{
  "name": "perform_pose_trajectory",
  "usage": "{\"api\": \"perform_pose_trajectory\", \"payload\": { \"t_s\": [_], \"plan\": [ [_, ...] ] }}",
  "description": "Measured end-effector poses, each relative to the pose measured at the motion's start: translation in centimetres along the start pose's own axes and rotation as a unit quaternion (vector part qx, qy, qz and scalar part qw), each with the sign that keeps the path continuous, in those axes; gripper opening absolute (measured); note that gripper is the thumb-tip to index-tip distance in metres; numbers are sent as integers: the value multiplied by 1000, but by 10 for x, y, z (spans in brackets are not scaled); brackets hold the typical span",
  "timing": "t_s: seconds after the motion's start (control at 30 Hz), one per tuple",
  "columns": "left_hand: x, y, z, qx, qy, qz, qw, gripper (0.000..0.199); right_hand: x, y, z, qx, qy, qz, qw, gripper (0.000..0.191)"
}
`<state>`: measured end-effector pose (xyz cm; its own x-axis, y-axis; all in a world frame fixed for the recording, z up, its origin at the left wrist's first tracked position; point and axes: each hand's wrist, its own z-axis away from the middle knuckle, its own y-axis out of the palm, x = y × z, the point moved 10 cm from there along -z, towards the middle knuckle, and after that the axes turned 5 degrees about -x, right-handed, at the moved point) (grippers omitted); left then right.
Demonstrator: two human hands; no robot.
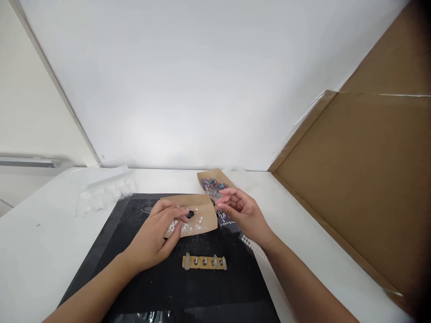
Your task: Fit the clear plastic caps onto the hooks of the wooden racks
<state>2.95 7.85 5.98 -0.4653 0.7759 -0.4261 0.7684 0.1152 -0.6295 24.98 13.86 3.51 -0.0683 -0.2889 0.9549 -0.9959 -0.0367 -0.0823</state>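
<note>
My left hand (161, 231) lies over a sheet of brown paper (210, 217). Its fingers are bent, with the thumb and forefinger tips close together at a small black oval piece (190, 214). Small white pieces (186, 227) are scattered on the paper, some partly covered by this hand. Just off the paper's right edge, my right hand (244, 215) is raised with thumb and forefinger pinched and the other fingers curled; anything between the tips is too small to make out. Nearer me, a narrow tan strip (204, 262) carries several nail-like shapes with clear pieces.
Both hands work above a black mat (161, 287) on a white table (30, 251). Behind the right hand, another brown paper (218, 173) bears shiny coloured pieces (212, 186). A clear tray (101, 193) stands at back left, and a cardboard panel (363, 179) leans at right.
</note>
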Motion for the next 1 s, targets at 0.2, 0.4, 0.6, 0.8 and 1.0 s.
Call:
{"api": "perform_pose_trajectory", "payload": {
  "t_s": [0.2, 0.4, 0.6, 0.8, 1.0],
  "plan": [
    [-13, 7, 2, -19, -29, 93, 995, 31, -3, 65, 33, 59, 98, -179, 977, 34],
    [-12, 0, 4, -53, -35, 135, 989, 30, 0, 71, 39, 55, 103, -202, 972, 34],
    [-21, -7, -1, -77, -5, 117, 990, 21, 1, 69, 39, 55, 100, -188, 976, 35],
    [-28, -10, -4, -81, 22, 123, 989, 20, 1, 69, 40, 39, 102, -181, 977, 38],
    [-22, -6, -2, -62, 1, 117, 991, 16, 2, 70, 41, 38, 96, -190, 976, 33]
  ]
}}
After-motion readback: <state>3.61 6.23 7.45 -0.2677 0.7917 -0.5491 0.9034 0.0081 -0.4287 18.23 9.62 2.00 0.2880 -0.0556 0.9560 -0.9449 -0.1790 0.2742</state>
